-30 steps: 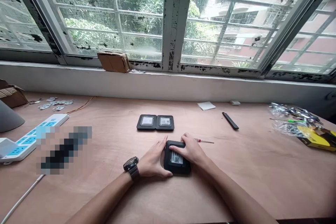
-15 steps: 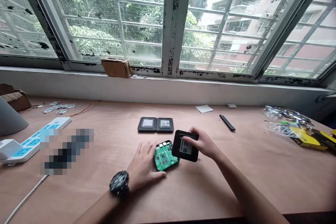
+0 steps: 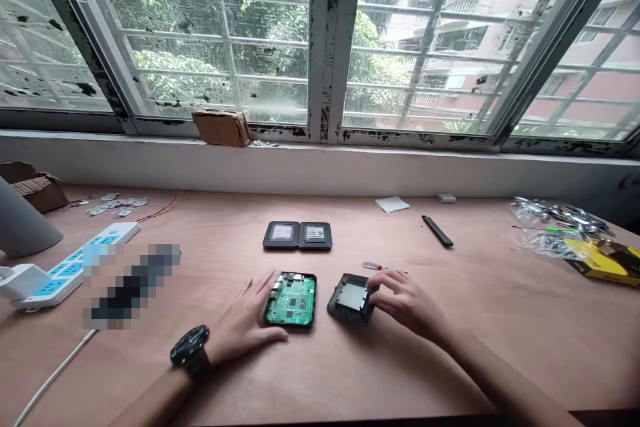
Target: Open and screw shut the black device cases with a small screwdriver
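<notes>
A green circuit board (image 3: 291, 300) lies face up in a shallow black case half on the table. Beside its left edge rests my left hand (image 3: 245, 313), fingers spread, thumb near the case's lower edge; it grips nothing. My right hand (image 3: 397, 300) pinches the right edge of a black case cover (image 3: 345, 312), which is at the tabletop with its inner side up and a pale panel showing. Part of that edge is hidden by my fingers. A small screwdriver (image 3: 373, 266) with a red handle lies just behind my right hand.
Two labelled black cases (image 3: 281, 234) stand side by side behind the board. A black strip (image 3: 437, 231) lies at back right, near bagged parts and yellow boxes (image 3: 595, 263). A power strip (image 3: 75, 270) and a blurred dark object (image 3: 133, 290) occupy the left.
My right hand has lowered the cover to the table, flipped so its label no longer shows. The board now sits squarer and further left, my left hand having shifted left. The screwdriver has come into view.
</notes>
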A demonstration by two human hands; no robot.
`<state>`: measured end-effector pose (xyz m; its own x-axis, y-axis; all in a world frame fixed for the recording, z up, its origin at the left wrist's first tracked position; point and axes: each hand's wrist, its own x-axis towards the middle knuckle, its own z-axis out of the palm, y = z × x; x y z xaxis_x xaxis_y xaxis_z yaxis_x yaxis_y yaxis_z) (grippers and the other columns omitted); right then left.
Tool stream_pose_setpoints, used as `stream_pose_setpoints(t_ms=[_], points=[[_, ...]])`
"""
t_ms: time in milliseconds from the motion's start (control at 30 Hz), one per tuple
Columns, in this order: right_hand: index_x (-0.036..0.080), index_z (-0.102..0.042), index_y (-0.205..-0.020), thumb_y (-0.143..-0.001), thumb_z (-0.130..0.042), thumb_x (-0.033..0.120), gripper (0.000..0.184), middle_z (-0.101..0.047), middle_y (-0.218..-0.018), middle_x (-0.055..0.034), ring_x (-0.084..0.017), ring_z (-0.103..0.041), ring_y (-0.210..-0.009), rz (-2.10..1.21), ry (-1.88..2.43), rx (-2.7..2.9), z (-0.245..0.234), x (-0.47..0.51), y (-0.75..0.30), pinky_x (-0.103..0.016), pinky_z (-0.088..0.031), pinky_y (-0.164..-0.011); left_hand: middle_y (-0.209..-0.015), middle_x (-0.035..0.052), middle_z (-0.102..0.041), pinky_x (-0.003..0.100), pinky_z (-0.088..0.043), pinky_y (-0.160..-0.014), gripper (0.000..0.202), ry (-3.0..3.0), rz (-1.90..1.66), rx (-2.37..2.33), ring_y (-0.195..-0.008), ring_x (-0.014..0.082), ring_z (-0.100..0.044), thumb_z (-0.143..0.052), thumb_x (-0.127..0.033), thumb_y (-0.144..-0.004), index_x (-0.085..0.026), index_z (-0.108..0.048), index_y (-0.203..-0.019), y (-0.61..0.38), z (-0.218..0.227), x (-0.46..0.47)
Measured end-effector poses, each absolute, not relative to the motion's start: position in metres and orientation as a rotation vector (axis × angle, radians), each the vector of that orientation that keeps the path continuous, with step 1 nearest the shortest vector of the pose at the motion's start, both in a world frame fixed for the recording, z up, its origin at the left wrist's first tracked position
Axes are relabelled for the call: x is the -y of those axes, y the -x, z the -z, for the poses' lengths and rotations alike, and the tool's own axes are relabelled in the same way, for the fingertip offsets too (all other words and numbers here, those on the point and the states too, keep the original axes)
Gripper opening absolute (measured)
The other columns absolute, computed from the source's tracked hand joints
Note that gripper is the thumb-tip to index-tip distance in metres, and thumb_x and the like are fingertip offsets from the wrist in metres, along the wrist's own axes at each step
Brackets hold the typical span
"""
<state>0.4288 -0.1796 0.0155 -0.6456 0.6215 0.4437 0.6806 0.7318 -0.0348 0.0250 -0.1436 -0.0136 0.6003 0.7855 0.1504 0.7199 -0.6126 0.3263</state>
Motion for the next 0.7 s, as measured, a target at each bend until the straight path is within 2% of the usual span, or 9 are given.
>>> stream_pose_setpoints(t_ms=[100,200,367,500,600,700], points=[[0.025,-0.068,-0.102,-0.101,-0.049,0.014,0.022,-0.072,-0.113,-0.0047,-0.023,-0.067,-0.106,0.105,1.073,2.464,0.011,0.187,-0.445,-0.038,-0.055,-0.088,-0.165,0.0136,-0.025,0.059,-0.021,-0.123,0.120,-2.543,-0.422,-1.147,-0.150,0.0362,-0.028,-0.073,-0.072,-0.077,-0.029,-0.001,-0.162,-0.033,0.016,0.131],[0.025,-0.068,-0.106,-0.102,-0.046,0.015,0.025,-0.071,-0.121,-0.0047,-0.021,-0.069,-0.108,-0.063,1.203,2.378,0.024,0.187,-0.453,-0.033,-0.058,-0.085,-0.164,0.0129,-0.028,0.058,-0.020,-0.124,0.122,-2.527,-0.488,-1.129,-0.149,0.0365,-0.031,-0.075,-0.072,-0.074,-0.030,-0.002,-0.162,-0.049,0.019,0.126],[0.026,-0.068,-0.106,-0.101,-0.043,0.015,0.029,-0.066,-0.134,-0.0036,-0.022,-0.065,-0.120,-0.246,1.268,2.297,0.030,0.178,-0.450,-0.036,-0.055,-0.097,-0.164,0.0151,-0.027,0.061,-0.019,-0.123,0.130,-2.561,-0.509,-1.131,-0.149,0.0386,-0.031,-0.073,-0.078,-0.070,-0.028,0.003,-0.162,-0.072,0.024,0.126],[0.025,-0.068,-0.100,-0.101,-0.042,0.016,0.028,-0.063,-0.137,-0.0038,-0.022,-0.061,-0.125,-0.358,1.281,2.244,0.026,0.178,-0.445,-0.037,-0.053,-0.100,-0.166,0.0167,-0.018,0.060,-0.019,-0.123,0.136,-2.615,-0.442,-1.160,-0.151,0.0397,-0.023,-0.069,-0.084,-0.069,-0.023,0.009,-0.162,-0.065,0.029,0.123],[0.026,-0.066,-0.108,-0.102,-0.043,0.022,0.024,-0.064,-0.133,-0.0059,-0.022,-0.059,-0.126,-0.441,1.293,2.156,0.020,0.181,-0.445,-0.038,-0.051,-0.103,-0.167,0.0137,-0.012,0.058,-0.021,-0.123,0.125,-2.670,-0.351,-1.154,-0.152,0.0390,-0.018,-0.063,-0.083,-0.075,-0.024,0.003,-0.162,-0.047,0.033,0.118],[0.027,-0.060,-0.125,-0.100,-0.053,0.033,0.027,-0.062,-0.135,-0.0082,-0.025,-0.057,-0.128,-0.509,1.335,2.090,0.014,0.183,-0.446,-0.042,-0.050,-0.106,-0.167,0.0083,-0.012,0.055,-0.021,-0.124,0.112,-2.722,-0.300,-1.114,-0.153,0.0367,-0.018,-0.060,-0.081,-0.081,-0.029,-0.003,-0.162,-0.031,0.033,0.114]])
